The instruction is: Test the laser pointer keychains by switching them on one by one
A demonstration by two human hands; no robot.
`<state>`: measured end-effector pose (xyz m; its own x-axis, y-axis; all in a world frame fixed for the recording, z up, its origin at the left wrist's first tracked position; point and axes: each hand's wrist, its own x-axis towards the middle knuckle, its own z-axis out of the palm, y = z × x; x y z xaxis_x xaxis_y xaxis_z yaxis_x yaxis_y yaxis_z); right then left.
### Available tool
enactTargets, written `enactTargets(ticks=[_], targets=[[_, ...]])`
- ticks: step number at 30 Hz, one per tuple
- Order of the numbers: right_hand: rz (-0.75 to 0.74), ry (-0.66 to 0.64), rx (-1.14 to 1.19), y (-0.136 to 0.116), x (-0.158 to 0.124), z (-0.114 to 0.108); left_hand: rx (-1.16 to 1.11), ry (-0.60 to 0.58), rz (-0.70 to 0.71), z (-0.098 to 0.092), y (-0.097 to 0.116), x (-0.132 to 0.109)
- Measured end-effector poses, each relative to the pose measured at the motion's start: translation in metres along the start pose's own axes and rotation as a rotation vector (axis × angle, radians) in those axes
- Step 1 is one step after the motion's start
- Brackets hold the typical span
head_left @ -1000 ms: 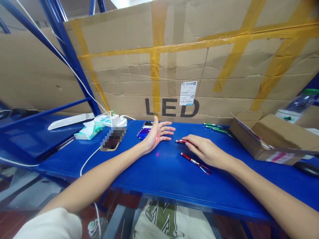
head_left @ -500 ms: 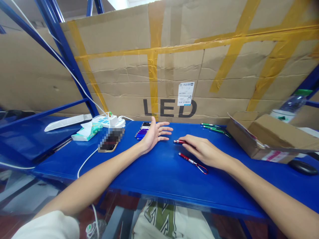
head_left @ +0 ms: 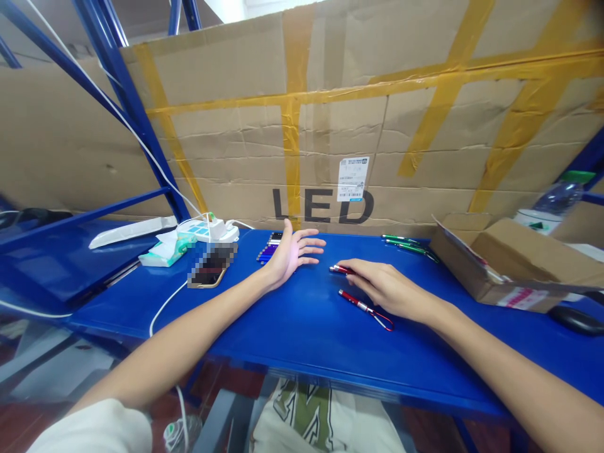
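In the head view my right hand [head_left: 384, 286] grips a small red penlight [head_left: 338, 269], its tip aimed at my left hand. Opposite it my left hand [head_left: 290, 255] is open, palm facing the penlight and fingers stretched out. A pale pinkish-violet glow lies on that palm. Below my right hand a second red penlight [head_left: 355, 301] with a wrist loop rests on the blue table [head_left: 302, 333]. Several blue and purple penlights [head_left: 267, 253] lie in a row behind my left hand, partly hidden by it, with dark ones [head_left: 275, 238] at the row's far end.
Green penlights [head_left: 406, 244] lie at the back right beside an open cardboard box [head_left: 491, 277]. On the left are a phone [head_left: 212, 265], a tissue pack [head_left: 167, 250] and a power strip [head_left: 214, 228] with white cables. A large taped cardboard sheet [head_left: 226, 151] stands behind.
The pinkish-violet glow has appeared on my left palm. Both hands keep nearly the same places, and the red penlight stays in my right hand.
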<state>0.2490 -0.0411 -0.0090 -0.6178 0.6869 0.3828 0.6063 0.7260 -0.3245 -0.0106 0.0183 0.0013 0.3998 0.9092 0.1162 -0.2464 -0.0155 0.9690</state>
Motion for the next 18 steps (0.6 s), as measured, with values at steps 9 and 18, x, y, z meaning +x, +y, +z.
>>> enactTargets(ticks=[9, 18], targets=[[0.002, -0.005, 0.0, 0.0048, 0.0002, 0.0021, 0.016, -0.002, -0.018, -0.0013, 0.0007, 0.0012], [-0.013, -0.001, 0.004, 0.0049, 0.0, 0.0022, 0.018, -0.013, -0.022, -0.0029, -0.0011, 0.0027]])
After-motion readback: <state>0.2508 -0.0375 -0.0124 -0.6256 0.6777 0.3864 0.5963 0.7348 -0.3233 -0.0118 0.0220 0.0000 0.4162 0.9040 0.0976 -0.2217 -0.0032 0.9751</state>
